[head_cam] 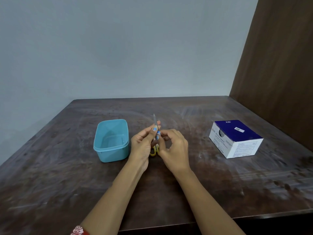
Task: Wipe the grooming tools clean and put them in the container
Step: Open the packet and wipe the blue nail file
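Note:
Small scissors [154, 119] with a yellow handle and a grey pointed blade are held upright over the middle of the table. My left hand [142, 143] grips them by the blade's lower part, thumb and fingers curled round it. My right hand [174, 146] is right beside it, fingers curled and pinching at the scissors just below the blade; whether a wipe lies under those fingers is hidden. The light blue container [111, 141] stands open and empty just left of my left hand.
A blue and white box of alcohol swabs [235, 139] stands at the right of the dark wooden table [67, 175]. A brown wooden panel [279, 65] rises at the far right, and a grey wall stands behind the table.

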### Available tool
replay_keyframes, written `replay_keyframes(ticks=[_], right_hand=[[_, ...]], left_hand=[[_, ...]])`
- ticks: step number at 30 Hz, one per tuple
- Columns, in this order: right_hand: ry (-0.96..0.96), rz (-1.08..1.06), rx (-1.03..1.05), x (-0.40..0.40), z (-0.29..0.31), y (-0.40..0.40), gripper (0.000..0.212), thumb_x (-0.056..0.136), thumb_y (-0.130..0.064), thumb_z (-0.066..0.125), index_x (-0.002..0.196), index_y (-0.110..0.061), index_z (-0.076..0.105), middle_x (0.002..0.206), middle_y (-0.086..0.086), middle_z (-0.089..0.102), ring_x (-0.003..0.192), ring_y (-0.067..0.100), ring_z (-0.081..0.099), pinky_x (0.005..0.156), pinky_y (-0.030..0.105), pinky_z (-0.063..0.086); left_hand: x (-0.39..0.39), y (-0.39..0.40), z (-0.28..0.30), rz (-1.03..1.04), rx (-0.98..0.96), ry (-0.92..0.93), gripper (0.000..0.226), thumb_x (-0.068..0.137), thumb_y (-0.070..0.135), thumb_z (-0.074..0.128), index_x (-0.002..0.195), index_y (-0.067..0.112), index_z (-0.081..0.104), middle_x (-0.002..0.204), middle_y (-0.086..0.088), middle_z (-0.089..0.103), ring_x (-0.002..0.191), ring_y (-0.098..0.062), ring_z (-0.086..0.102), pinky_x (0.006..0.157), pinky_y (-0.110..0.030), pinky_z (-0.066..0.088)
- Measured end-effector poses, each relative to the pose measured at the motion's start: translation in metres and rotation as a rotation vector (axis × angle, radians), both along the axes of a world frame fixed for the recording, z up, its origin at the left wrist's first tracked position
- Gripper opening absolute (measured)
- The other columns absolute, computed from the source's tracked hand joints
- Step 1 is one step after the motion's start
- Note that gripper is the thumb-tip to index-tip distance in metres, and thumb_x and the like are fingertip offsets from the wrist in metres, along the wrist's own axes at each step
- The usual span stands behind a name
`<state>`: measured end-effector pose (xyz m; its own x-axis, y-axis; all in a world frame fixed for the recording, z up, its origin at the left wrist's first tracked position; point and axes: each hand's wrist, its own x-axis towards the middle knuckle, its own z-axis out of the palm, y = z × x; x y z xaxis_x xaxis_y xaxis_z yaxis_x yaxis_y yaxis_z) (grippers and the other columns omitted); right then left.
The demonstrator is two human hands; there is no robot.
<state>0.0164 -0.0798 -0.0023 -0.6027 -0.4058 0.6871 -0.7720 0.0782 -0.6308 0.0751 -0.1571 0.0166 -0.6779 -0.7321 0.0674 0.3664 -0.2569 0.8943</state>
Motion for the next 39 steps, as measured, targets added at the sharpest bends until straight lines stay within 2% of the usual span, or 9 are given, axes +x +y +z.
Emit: replay_keyframes(ticks=[7,11,14,18,22,28,31,35,39], right_hand=[[-0.038,0.029,0.08,-0.001,-0.003,-0.001,0.004,0.08,-0.016,0.066,0.08,-0.02,0.067,0.075,-0.007,0.064,0.07,0.008,0.057,0.073,0.042,0.051],[-0.012,0.012,0.02,0.0,0.0,0.001,0.008,0.08,-0.014,0.065,0.085,-0.019,0.068,0.079,-0.008,0.064,0.074,0.007,0.057,0.074,0.039,0.051],[-0.034,0.007,-0.01,-0.002,0.0,0.001,0.01,0.081,-0.012,0.063,0.087,-0.018,0.068,0.08,-0.008,0.064,0.075,0.009,0.058,0.073,0.036,0.051],[-0.049,0.0,-0.03,-0.003,0.0,0.001,0.011,0.082,-0.009,0.062,0.088,-0.016,0.068,0.079,-0.006,0.063,0.074,0.01,0.057,0.069,0.031,0.05],[-0.051,0.015,-0.008,-0.003,-0.001,0.001,0.01,0.083,-0.009,0.062,0.088,-0.014,0.068,0.08,-0.004,0.063,0.074,0.011,0.058,0.067,0.031,0.051],[-0.074,0.028,0.072,-0.006,-0.002,0.001,0.008,0.085,-0.01,0.063,0.089,-0.014,0.069,0.082,-0.001,0.064,0.074,0.014,0.06,0.067,0.034,0.053],[-0.042,-0.028,0.15,-0.009,-0.005,0.001,0.01,0.085,-0.009,0.062,0.088,-0.015,0.07,0.082,-0.002,0.064,0.076,0.013,0.057,0.068,0.031,0.05],[-0.05,-0.162,-0.022,-0.012,-0.003,0.002,0.016,0.086,-0.007,0.063,0.099,-0.013,0.071,0.088,0.002,0.067,0.077,0.014,0.061,0.071,0.03,0.051],[-0.106,-0.152,-0.246,-0.008,0.004,0.004,0.023,0.086,-0.005,0.064,0.108,-0.011,0.067,0.088,-0.001,0.066,0.076,0.006,0.061,0.07,0.016,0.049]], left_hand=[[0.0,-0.004,-0.002,0.02,0.012,0.008,0.013,0.088,0.008,0.058,0.094,0.007,0.069,0.099,0.01,0.073,0.102,-0.009,0.063,0.091,-0.034,0.05],[0.0,0.0,0.001,0.019,0.013,0.022,0.013,0.088,0.009,0.058,0.092,0.009,0.07,0.097,0.011,0.073,0.09,-0.006,0.067,0.082,-0.028,0.054],[0.0,0.001,-0.001,0.072,-0.061,0.01,0.015,0.088,0.011,0.058,0.097,0.009,0.07,0.098,0.006,0.073,0.089,-0.011,0.068,0.076,-0.023,0.057],[-0.001,0.002,-0.005,0.08,-0.166,-0.022,0.023,0.087,0.006,0.059,0.108,-0.001,0.066,0.103,-0.006,0.071,0.095,-0.02,0.067,0.08,-0.024,0.057],[-0.002,0.001,-0.006,0.103,-0.229,-0.024,0.019,0.084,0.003,0.063,0.103,0.002,0.068,0.09,0.004,0.074,0.086,-0.015,0.067,0.077,-0.021,0.056],[-0.001,0.0,-0.005,0.172,-0.277,-0.003,0.024,0.085,0.002,0.061,0.108,-0.004,0.064,0.093,0.003,0.072,0.085,-0.006,0.068,0.077,-0.02,0.056],[0.0,0.001,-0.004,0.199,-0.296,0.029,0.021,0.086,0.0,0.058,0.107,-0.002,0.063,0.093,0.002,0.071,0.085,-0.006,0.069,0.069,-0.019,0.056],[0.0,0.0,-0.006,0.227,-0.314,0.002,0.018,0.086,0.0,0.059,0.103,0.0,0.065,0.088,-0.002,0.07,0.079,-0.007,0.07,0.065,-0.021,0.057],[-0.001,0.002,-0.009,0.205,-0.362,-0.113,0.019,0.086,-0.002,0.06,0.104,0.0,0.066,0.084,-0.005,0.07,0.067,-0.004,0.069,0.061,-0.014,0.054]])
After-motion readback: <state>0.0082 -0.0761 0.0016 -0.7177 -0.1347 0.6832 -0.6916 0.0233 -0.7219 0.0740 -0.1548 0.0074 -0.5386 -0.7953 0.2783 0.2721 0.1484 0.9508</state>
